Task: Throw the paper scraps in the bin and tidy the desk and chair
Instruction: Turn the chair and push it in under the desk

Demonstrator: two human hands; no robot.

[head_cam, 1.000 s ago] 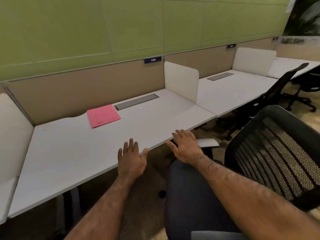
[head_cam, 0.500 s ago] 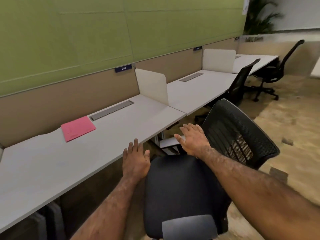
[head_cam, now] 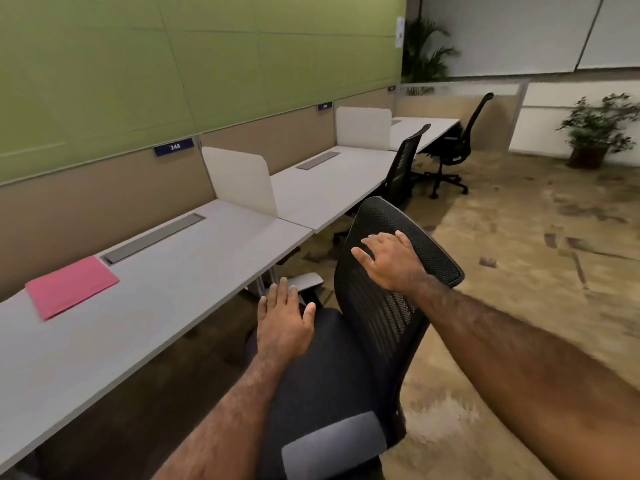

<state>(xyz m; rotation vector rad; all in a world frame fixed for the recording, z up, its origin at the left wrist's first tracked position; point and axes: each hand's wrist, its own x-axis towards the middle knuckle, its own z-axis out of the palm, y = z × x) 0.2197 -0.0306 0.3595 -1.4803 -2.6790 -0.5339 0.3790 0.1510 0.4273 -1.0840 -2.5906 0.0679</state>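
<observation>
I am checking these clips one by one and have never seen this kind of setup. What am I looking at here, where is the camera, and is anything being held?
There is no machine: a person works with bare hands, and one wide-angle camera on their head looks forward and down, so you see their own arms. The right hand lies spread on the mesh back of a black office chair. The left hand hovers open at the front of the seat; I cannot tell if it touches. Neither hand holds anything. On the long white desk lies a pink folder, beside a grey cable slot. No paper scraps or bin show in this picture. More chairs stand further along the desks.
</observation>
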